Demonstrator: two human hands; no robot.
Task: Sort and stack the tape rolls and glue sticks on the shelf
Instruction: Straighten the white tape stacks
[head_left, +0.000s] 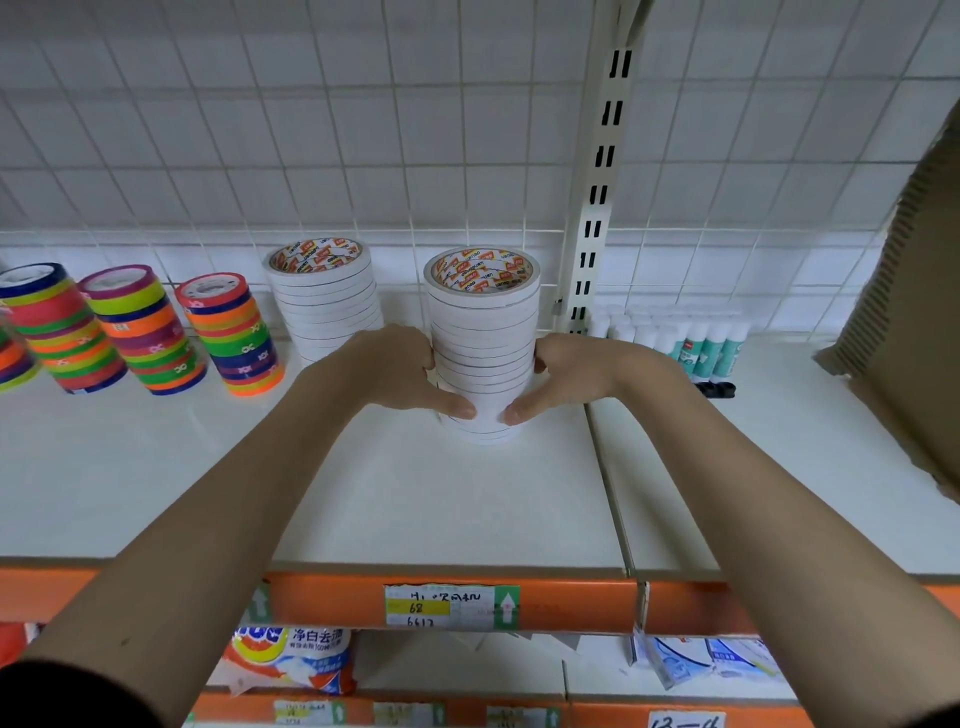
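A tall stack of white tape rolls (483, 332) stands upright on the white shelf (363, 493). My left hand (400, 371) and my right hand (566, 371) clasp its lower part from both sides, thumbs pressed on the front. A second white tape stack (327, 296) stands behind my left hand, partly hidden by it. Three leaning stacks of coloured tape rolls (234, 332) sit further left. Glue sticks (696, 343) with white caps stand in rows to the right of the shelf upright.
A slotted metal upright (597, 182) rises behind the stack against a wire grid back. A cardboard box (914, 312) leans at the far right. The orange shelf edge (457, 603) carries price labels; packaged goods lie on the shelf below.
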